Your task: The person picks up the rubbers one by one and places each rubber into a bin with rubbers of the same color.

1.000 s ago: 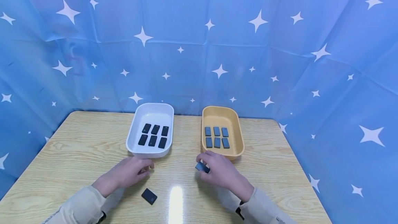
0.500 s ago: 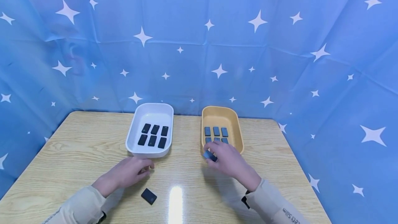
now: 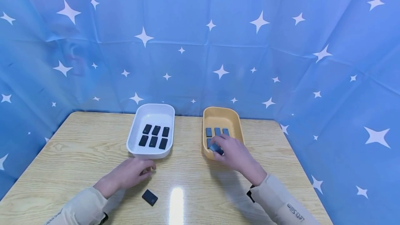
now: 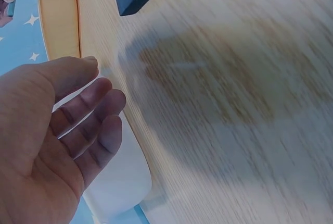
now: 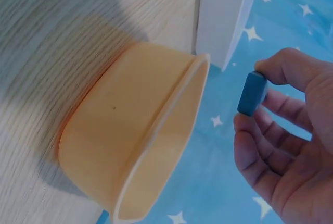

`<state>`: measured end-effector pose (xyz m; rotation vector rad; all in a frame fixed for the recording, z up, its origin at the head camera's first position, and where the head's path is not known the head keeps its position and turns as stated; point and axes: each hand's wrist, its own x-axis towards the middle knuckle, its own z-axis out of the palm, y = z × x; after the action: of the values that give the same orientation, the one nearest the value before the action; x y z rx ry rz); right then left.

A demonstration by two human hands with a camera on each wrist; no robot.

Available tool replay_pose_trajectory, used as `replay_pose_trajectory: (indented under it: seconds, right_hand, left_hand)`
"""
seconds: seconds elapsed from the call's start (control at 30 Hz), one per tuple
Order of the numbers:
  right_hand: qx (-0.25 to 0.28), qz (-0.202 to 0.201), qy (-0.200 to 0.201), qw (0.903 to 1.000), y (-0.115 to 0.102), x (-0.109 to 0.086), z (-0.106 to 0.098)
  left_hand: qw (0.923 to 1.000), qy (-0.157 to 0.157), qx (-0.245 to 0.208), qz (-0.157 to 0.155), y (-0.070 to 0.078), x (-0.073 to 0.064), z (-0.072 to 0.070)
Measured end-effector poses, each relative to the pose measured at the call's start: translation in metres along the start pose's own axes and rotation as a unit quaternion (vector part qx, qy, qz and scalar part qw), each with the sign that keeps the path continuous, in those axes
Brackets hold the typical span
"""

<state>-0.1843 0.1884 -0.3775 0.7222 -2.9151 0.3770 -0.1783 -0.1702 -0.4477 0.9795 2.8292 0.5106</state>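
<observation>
Between thumb and fingertips my right hand pinches a small blue rectangular block. It is over the front part of the yellow bin, where several like blue blocks lie in rows, some hidden by the hand. My left hand holds nothing, its fingers loosely bent, just in front of the white bin. Several black rectangular blocks lie in two rows inside the white bin. One more black block lies on the table, nearer the body than the left hand.
Both bins stand side by side near the back of the wooden table, with a gap between them. A blue curtain with white stars hangs behind and beside the table. Light glares off the tabletop at the front.
My right hand has carried the blue block forward and to the right, from in front of the yellow bin to over it. The left hand has stayed in place.
</observation>
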Motion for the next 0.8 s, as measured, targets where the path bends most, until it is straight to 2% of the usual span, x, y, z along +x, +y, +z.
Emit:
replay_pose_trajectory:
  seconds: [0.23, 0.57, 0.8]
  right_hand:
    - [-0.022, 0.012, 0.008, 0.9997, 0.007, 0.003, 0.002]
    - [-0.008, 0.067, -0.028, 0.9973, 0.031, 0.016, 0.002]
    - [-0.022, 0.089, -0.051, 0.9944, 0.047, 0.032, -0.001]
  left_hand:
    - [1.0, 0.0, -0.007, 0.006, 0.001, 0.0, 0.001]
    - [0.9999, -0.004, -0.012, -0.003, 0.001, 0.0, 0.002]
    - [0.9999, -0.003, -0.015, -0.006, 0.0, -0.001, 0.002]
